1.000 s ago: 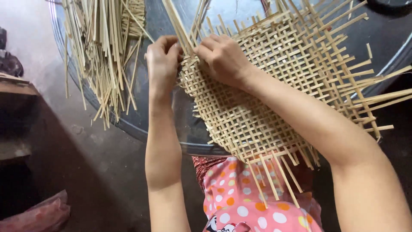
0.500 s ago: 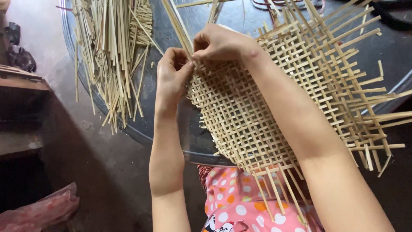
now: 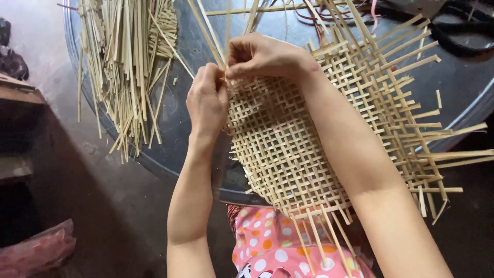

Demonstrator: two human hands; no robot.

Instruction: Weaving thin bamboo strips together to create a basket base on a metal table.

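We pinch a thin strip (image 3: pixel 218 44) at the far edge of the woven mat (image 3: pixel 288 149), left hand (image 3: pixel 207 100) and right hand (image 3: pixel 262 56) both closed on it. Most of the mat looks woven; loose ends remain. Spare strips (image 3: pixel 126 62) lie left of the mat.

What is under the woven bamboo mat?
The woven bamboo mat lies on a dark round tray, seen through its gaps. Its near end overhangs pink dotted cloth. The right forearm covers part.
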